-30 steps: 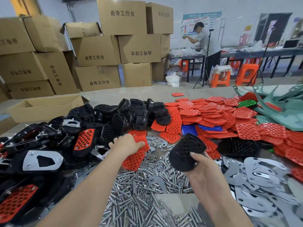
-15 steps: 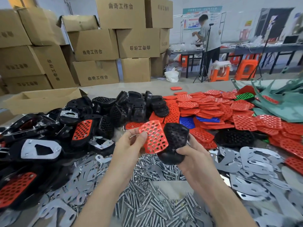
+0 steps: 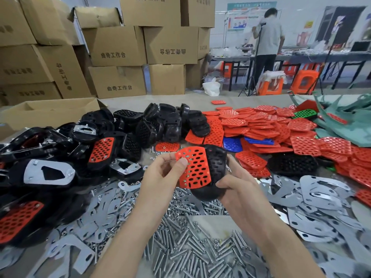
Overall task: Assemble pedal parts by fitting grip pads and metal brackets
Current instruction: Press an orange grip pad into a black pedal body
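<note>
- A single head-worn view, looking forward and down over the surface [image 3: 210, 221] from the person's own side.
- Both forearms [image 3: 130, 237] enter from the bottom edge; the left hand [image 3: 160, 175] and right hand [image 3: 236, 189] sit close to the lens, near frame centre.
- The wide angle bends the edges and reaches the stacked cartons [image 3: 116, 47] and the back wall [image 3: 297, 15] at the top.
</note>
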Demonstrator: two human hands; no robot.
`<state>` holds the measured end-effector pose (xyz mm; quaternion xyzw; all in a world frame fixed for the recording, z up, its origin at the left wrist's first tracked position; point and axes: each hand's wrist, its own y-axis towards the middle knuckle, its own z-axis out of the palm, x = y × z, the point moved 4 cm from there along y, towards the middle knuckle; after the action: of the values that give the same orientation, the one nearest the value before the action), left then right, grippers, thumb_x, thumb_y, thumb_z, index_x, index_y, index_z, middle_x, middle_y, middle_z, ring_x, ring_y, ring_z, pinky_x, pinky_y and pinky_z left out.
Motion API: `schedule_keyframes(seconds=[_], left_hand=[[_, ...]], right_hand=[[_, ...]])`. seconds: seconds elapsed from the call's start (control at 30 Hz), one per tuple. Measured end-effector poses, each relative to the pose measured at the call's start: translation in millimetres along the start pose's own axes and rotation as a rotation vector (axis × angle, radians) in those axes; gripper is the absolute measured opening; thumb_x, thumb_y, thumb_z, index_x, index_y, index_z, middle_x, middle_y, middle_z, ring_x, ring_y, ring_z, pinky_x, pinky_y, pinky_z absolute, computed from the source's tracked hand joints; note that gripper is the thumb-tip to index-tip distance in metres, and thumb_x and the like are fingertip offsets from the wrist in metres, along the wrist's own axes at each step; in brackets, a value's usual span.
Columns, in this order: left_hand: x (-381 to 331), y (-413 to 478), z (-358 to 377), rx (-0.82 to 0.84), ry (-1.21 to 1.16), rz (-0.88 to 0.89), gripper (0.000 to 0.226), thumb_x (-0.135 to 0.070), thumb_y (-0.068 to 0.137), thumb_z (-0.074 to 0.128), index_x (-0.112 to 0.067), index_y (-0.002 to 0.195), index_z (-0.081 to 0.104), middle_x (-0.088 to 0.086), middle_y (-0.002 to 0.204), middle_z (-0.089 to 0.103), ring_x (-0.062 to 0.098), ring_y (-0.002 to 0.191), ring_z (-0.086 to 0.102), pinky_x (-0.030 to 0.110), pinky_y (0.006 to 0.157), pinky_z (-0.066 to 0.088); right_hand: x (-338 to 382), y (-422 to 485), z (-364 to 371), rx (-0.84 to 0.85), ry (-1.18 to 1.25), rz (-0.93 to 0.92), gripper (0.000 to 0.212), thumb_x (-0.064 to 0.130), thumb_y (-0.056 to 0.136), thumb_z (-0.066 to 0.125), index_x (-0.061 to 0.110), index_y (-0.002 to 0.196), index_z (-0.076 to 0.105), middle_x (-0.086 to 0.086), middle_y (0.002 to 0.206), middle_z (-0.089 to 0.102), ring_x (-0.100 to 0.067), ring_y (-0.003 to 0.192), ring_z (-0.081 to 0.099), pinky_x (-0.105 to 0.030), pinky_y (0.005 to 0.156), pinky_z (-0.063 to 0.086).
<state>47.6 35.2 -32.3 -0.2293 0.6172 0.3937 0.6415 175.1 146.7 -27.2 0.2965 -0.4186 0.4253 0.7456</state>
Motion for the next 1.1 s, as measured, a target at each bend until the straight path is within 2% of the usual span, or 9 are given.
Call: schedule_keyframes(seconds=[0.17,0.43,0.6,0.67,0.73,0.83,0.93,1.03,1.1], left_hand=[[-3,-3,1,0.020,0.024,0.019,0.006,-0.028,0.093,0.069,-0.033,0.092,0.072,-0.005,0.089,0.074,0.011,0.080,0.069,0.024,0.062,0.055],[-5,-7,3,0.030,0.036,0.025,0.009,-0.027,0.094,0.068,-0.028,0.103,0.070,0.000,0.096,0.076,0.012,0.087,0.073,0.020,0.066,0.056],[-8,-9,7,0.007,0.120,0.107,0.011,-0.034,0.092,0.069,-0.033,0.103,0.070,-0.005,0.100,0.073,0.010,0.092,0.069,0.021,0.072,0.055],[-8,-12,10,0.017,0.133,0.136,0.011,-0.036,0.091,0.069,-0.034,0.102,0.070,-0.007,0.101,0.073,0.008,0.090,0.069,0.019,0.072,0.054],[-6,-13,11,0.006,0.176,0.166,0.010,-0.036,0.095,0.069,-0.035,0.105,0.068,-0.007,0.103,0.073,0.013,0.093,0.068,0.024,0.074,0.055],[-4,-14,13,-0.056,0.239,0.200,0.008,-0.042,0.095,0.067,-0.042,0.101,0.064,-0.008,0.100,0.071,0.018,0.094,0.067,0.032,0.077,0.056],[-2,-19,16,-0.094,0.235,0.217,0.005,-0.046,0.094,0.061,-0.044,0.097,0.058,-0.004,0.095,0.068,0.012,0.083,0.068,0.025,0.067,0.055],[5,-21,19,-0.078,0.248,0.189,0.016,-0.055,0.096,0.054,-0.049,0.112,0.052,-0.010,0.114,0.064,0.008,0.104,0.066,0.032,0.082,0.056],[9,-22,22,-0.036,0.249,0.152,0.026,-0.059,0.097,0.050,-0.049,0.121,0.051,-0.015,0.116,0.066,0.002,0.107,0.065,0.027,0.084,0.056]], right_hand=[[-2,1,1,-0.008,-0.031,0.005,0.062,-0.020,0.088,0.038,0.015,0.131,0.066,-0.023,0.124,0.071,-0.035,0.107,0.070,-0.040,0.085,0.063],[-5,3,-2,-0.039,-0.038,-0.019,0.046,-0.006,0.094,0.058,0.021,0.131,0.067,-0.021,0.125,0.071,-0.041,0.116,0.068,-0.049,0.095,0.060],[-4,3,-2,-0.024,-0.040,0.015,0.051,0.004,0.086,0.066,0.018,0.135,0.065,-0.018,0.126,0.072,-0.035,0.110,0.072,-0.041,0.081,0.062],[-4,1,-2,-0.016,-0.040,0.039,0.049,0.010,0.091,0.063,0.018,0.139,0.063,-0.016,0.131,0.070,-0.035,0.116,0.070,-0.042,0.087,0.061],[-4,0,-2,-0.012,-0.060,0.050,0.047,0.013,0.094,0.060,0.018,0.141,0.061,-0.018,0.133,0.069,-0.037,0.121,0.068,-0.053,0.101,0.057],[-5,-1,1,-0.002,-0.098,0.050,0.049,0.006,0.097,0.058,0.016,0.145,0.055,-0.022,0.130,0.069,-0.044,0.122,0.065,-0.061,0.106,0.051],[-7,-1,4,0.014,-0.108,0.039,0.056,0.003,0.091,0.061,0.018,0.144,0.054,-0.021,0.124,0.073,-0.038,0.111,0.072,-0.049,0.094,0.058],[-6,1,1,-0.013,-0.073,0.013,0.056,0.006,0.087,0.062,0.016,0.143,0.057,-0.018,0.124,0.073,-0.031,0.107,0.073,-0.043,0.089,0.061],[-5,3,-2,-0.020,-0.022,0.007,0.053,0.009,0.085,0.062,0.016,0.137,0.062,-0.017,0.125,0.073,-0.029,0.106,0.073,-0.040,0.085,0.063]])
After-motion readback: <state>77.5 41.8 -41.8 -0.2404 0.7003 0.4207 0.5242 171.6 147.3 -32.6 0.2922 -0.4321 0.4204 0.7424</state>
